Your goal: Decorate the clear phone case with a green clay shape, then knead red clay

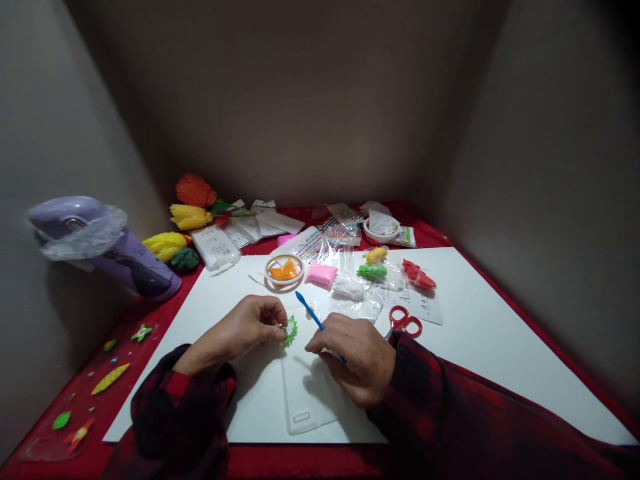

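Between the thumb and fingers of my left hand (260,323) is a small green and white clay piece (291,329) with a jagged edge. My right hand (353,353) grips a blue modelling tool (309,309), its flattened tip pointing up and to the left. Below both hands a clear phone case (305,407) lies on the white board (475,333), partly hidden by my right hand. Red-handled scissors (406,322) rest just beyond my right wrist, their blades mostly hidden.
Past my hands lie a tape roll with orange clay (283,271), pink clay (321,275), white clay (349,288), green clay (371,271) and red clay (419,275). A purple tumbler (130,260) leans at left. Another clear case with clay decorations (110,379) lies on red cloth.
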Available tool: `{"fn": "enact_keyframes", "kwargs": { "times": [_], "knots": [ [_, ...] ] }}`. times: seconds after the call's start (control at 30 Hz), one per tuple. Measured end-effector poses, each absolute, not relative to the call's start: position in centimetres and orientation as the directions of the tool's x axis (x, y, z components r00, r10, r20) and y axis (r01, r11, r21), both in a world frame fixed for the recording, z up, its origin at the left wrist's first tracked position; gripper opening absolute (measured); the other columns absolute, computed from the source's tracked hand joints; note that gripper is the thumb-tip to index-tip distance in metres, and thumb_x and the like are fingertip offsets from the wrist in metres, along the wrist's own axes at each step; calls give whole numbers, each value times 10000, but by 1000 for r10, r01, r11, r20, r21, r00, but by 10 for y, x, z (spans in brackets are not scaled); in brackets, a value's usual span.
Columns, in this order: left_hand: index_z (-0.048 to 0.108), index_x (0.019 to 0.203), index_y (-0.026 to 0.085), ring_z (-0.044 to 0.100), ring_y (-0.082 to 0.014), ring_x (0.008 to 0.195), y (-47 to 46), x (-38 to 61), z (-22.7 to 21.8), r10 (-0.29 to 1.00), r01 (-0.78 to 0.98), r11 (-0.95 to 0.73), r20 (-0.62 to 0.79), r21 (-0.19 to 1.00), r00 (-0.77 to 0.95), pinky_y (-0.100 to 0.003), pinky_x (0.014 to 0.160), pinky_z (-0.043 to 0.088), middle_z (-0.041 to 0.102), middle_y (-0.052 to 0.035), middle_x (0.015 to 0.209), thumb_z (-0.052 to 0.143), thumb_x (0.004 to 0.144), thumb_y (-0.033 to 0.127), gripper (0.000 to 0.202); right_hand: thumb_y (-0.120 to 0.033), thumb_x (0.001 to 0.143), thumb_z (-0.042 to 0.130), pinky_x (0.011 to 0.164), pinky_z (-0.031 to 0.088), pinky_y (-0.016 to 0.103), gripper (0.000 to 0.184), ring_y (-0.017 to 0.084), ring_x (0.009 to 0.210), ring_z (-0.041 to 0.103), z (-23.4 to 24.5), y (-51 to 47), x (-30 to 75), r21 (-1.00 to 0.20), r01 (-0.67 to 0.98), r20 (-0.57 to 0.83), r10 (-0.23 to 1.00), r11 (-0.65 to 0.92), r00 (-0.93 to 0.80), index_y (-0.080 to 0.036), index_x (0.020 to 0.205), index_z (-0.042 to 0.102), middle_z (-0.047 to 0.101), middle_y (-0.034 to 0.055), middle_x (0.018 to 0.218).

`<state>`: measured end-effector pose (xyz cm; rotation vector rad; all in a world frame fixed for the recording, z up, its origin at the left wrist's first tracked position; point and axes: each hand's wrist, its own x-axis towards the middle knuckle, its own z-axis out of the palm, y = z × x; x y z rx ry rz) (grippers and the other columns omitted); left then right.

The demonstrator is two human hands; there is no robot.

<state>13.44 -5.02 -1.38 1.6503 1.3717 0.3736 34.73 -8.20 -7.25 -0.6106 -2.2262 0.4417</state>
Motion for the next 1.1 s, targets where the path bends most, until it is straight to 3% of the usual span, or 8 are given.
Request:
{"fn": "enact_keyframes", "kwargs": {
  "times": [0.1,0.43,0.67,0.83,1.0,1.1],
  "knots": [
    [571,567,153,435,-110,518,-51,135,-12,885,631,68,-338,773,319,-212,487,308,517,48,530,584,567,120,35,-39,743,488,611,413,298,257,183,729,551,-73,-81,348,-479,292,585,549,828,-597,-181,938,576,635,50,795],
    [699,729,137,569,-182,701,-49,131,-11,863,667,21,-350,745,364,-258,645,433,684,-40,744,582,612,170,169,-33,721,483,609,408,307,277,189,725,544,-72,-80,348,-457,269,594,516,848,-617,-165,946,574,642,59,808],
    [588,623,144,461,-128,564,-52,133,-5,888,680,45,-341,731,308,-224,512,339,545,17,596,553,615,199,66,-31,752,485,616,397,298,260,181,737,542,-73,-81,348,-456,295,579,532,839,-618,-168,951,580,640,53,813],
    [560,648,150,460,-127,568,-54,134,-2,879,691,66,-370,720,302,-227,515,336,523,29,602,542,622,204,62,-56,758,485,594,392,291,228,176,702,541,-69,-82,348,-451,280,596,519,848,-613,-152,939,584,642,57,777],
    [582,708,147,475,-137,590,-50,129,-11,910,717,36,-320,696,265,-243,538,355,547,19,638,536,667,223,97,-95,807,473,597,399,280,192,156,666,559,-68,-86,348,-490,284,546,544,824,-637,-155,950,587,649,40,751],
    [583,748,148,489,-156,621,-46,125,-20,955,749,-8,-217,663,202,-262,559,365,565,1,678,550,700,277,142,-135,851,448,586,406,270,206,145,632,565,-69,-87,348,-501,230,561,515,834,-648,-142,999,590,652,43,724]
  ]
}}
